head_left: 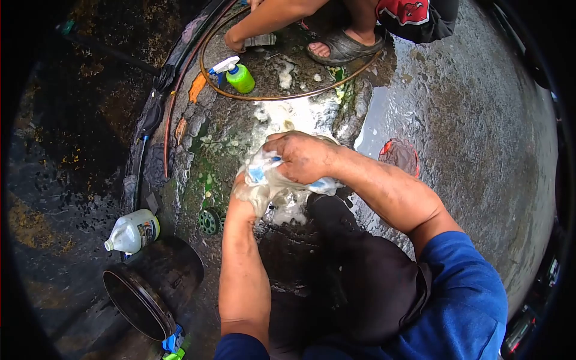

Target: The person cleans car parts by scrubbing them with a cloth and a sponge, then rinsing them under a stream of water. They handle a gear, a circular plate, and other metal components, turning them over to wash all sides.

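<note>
My right hand point(300, 157) curls its fingers closed at a wet, foamy white thing with blue patches point(256, 174), whose kind I cannot make out. Just to the left, my left hand point(242, 185) is close against the same bundle, its fingers hidden under whitish suds or film. Both hands are together low over the wet ground, in front of my dark-trousered knee. White foam point(287, 210) lies below them, and milky water point(297, 117) spreads beyond. A round green toothed part point(209, 221) rests on the ground left of my left forearm.
A green spray bottle point(241, 79) lies tilted near a brown hose point(282, 98). At left are a white jug point(135, 231), a tipped black bucket point(153, 285) and a red hose point(170, 120). A co-worker's hand point(235, 41) touches a grey block point(260, 40) at the top.
</note>
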`<state>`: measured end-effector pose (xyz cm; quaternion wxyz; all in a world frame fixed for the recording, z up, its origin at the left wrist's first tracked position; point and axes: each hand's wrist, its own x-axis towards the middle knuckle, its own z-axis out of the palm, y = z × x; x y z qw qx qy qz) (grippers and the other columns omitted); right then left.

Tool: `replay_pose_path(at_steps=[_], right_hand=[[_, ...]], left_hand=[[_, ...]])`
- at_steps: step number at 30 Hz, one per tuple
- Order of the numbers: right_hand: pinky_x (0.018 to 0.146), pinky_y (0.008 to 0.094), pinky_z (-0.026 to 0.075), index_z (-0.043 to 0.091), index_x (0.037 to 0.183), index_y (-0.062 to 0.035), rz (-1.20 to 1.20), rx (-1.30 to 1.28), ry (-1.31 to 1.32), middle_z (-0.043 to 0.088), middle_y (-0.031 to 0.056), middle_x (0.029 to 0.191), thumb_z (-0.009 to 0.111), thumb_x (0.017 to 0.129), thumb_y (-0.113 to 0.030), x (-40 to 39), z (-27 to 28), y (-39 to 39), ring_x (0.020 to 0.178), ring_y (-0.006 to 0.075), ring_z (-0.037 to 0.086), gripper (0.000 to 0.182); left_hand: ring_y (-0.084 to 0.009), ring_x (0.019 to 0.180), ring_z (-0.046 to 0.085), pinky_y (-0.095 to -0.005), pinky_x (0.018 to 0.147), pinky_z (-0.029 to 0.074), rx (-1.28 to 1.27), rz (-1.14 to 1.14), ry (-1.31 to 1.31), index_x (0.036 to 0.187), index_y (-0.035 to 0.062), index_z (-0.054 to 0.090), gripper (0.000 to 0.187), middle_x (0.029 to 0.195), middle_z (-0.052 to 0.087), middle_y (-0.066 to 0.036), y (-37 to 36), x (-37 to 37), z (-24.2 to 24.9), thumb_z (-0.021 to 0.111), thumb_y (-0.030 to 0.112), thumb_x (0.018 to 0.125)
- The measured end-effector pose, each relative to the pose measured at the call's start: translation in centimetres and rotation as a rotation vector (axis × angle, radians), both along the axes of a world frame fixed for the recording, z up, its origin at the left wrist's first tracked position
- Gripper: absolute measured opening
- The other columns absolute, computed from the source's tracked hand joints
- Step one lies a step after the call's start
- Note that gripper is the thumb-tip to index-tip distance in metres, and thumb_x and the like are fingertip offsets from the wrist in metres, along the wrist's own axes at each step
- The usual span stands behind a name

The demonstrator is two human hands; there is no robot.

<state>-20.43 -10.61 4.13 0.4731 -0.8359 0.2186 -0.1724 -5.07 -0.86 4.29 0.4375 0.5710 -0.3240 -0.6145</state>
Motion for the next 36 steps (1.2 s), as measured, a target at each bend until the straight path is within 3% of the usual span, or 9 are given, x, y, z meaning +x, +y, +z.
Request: replay_pose_path(at_steps=[4, 7, 10, 11, 15, 18, 29, 33, 36], right_hand=[[0.095, 0.042, 0.043, 0.057, 0.109, 0.0044, -0.129, -0.178, -0.097, 0.054, 0.0265, 0.114, 0.057, 0.076, -0.017, 0.2, -0.8, 1.9, 0.106, 0.0426, 0.052, 0.039], [0.096, 0.0393, 0.043, 0.059, 0.104, 0.0028, -0.307, -0.175, -0.143, 0.055, 0.027, 0.112, 0.057, 0.078, -0.02, 0.7, -4.1, 5.8, 0.108, 0.0411, 0.052, 0.035], [0.094, 0.0396, 0.045, 0.06, 0.103, 0.0023, -0.26, 0.338, -0.101, 0.055, 0.0278, 0.115, 0.057, 0.078, -0.02, -0.3, -2.0, 3.1, 0.105, 0.0412, 0.055, 0.034], [0.09, 0.0396, 0.047, 0.06, 0.102, 0.0045, -0.053, -0.299, -0.11, 0.055, 0.0274, 0.117, 0.057, 0.079, -0.02, -0.9, -2.3, 0.5, 0.101, 0.0409, 0.057, 0.033], [0.091, 0.0386, 0.047, 0.061, 0.106, 0.0019, 0.11, 0.068, 0.053, 0.055, 0.0287, 0.114, 0.056, 0.078, -0.018, -0.5, 0.5, 0.0, 0.105, 0.0412, 0.055, 0.034], [0.097, 0.0388, 0.044, 0.055, 0.117, 0.0035, -0.18, -0.301, -0.07, 0.053, 0.0273, 0.119, 0.052, 0.08, -0.015, -0.7, -3.5, 3.8, 0.11, 0.0395, 0.053, 0.042], [0.088, 0.0409, 0.047, 0.057, 0.111, 0.005, 0.048, -0.081, -0.076, 0.057, 0.0253, 0.114, 0.058, 0.076, -0.013, -1.0, -1.1, -0.1, 0.103, 0.0399, 0.056, 0.039], [0.099, 0.0378, 0.042, 0.054, 0.119, -0.0009, -0.232, 0.515, -0.364, 0.058, 0.0201, 0.118, 0.049, 0.085, -0.009, -0.4, -3.6, 7.1, 0.11, 0.0329, 0.055, 0.035], [0.1, 0.0387, 0.042, 0.057, 0.115, 0.0002, -0.124, 0.198, -0.116, 0.058, 0.0214, 0.116, 0.053, 0.083, -0.011, -1.4, -2.0, 3.4, 0.112, 0.0331, 0.054, 0.034]], left_hand=[[-0.0211, 0.093, 0.062, -0.0337, 0.078, 0.053, -0.15, -0.004, -0.295, 0.115, 0.0013, 0.056, 0.032, 0.102, 0.063, -0.011, -0.1, -0.4, 0.3, 0.061, 0.013, 0.085], [-0.0219, 0.091, 0.063, -0.0337, 0.077, 0.054, -0.119, 0.621, 0.463, 0.116, 0.0039, 0.055, 0.028, 0.106, 0.061, -0.009, 0.8, -1.8, -2.4, 0.054, 0.017, 0.091], [-0.0205, 0.09, 0.063, -0.0322, 0.076, 0.053, 0.125, 0.471, 0.372, 0.115, 0.0043, 0.056, 0.03, 0.104, 0.062, -0.009, 0.4, -2.0, -2.6, 0.059, 0.017, 0.088], [-0.0194, 0.091, 0.062, -0.031, 0.077, 0.053, 0.159, 0.32, 0.144, 0.116, 0.0032, 0.056, 0.036, 0.104, 0.062, -0.009, 0.2, -1.6, -1.8, 0.065, 0.017, 0.084], [-0.0202, 0.091, 0.062, -0.032, 0.078, 0.052, -0.269, 0.02, -0.297, 0.114, -0.0005, 0.057, 0.036, 0.105, 0.063, -0.01, 0.5, -0.8, 0.1, 0.065, 0.018, 0.084], [-0.0207, 0.091, 0.062, -0.0333, 0.079, 0.053, -0.078, 0.475, 0.395, 0.112, -0.0011, 0.058, 0.031, 0.105, 0.062, -0.012, 0.8, -1.0, -1.4, 0.059, 0.017, 0.088], [-0.0153, 0.088, 0.061, -0.03, 0.076, 0.052, -0.177, 0.032, -0.26, 0.117, -0.0016, 0.055, 0.039, 0.105, 0.063, -0.01, 0.4, -1.3, 0.6, 0.067, 0.01, 0.082], [-0.0182, 0.084, 0.062, -0.0319, 0.074, 0.054, -0.158, 0.59, 0.194, 0.108, -0.0012, 0.057, 0.025, 0.096, 0.063, -0.009, 1.0, -1.5, -2.2, 0.06, 0.013, 0.087], [-0.018, 0.083, 0.062, -0.0316, 0.074, 0.054, 0.161, 0.245, 0.123, 0.108, -0.0005, 0.057, 0.026, 0.096, 0.063, -0.009, 0.3, -0.1, -3.6, 0.062, 0.013, 0.086]])
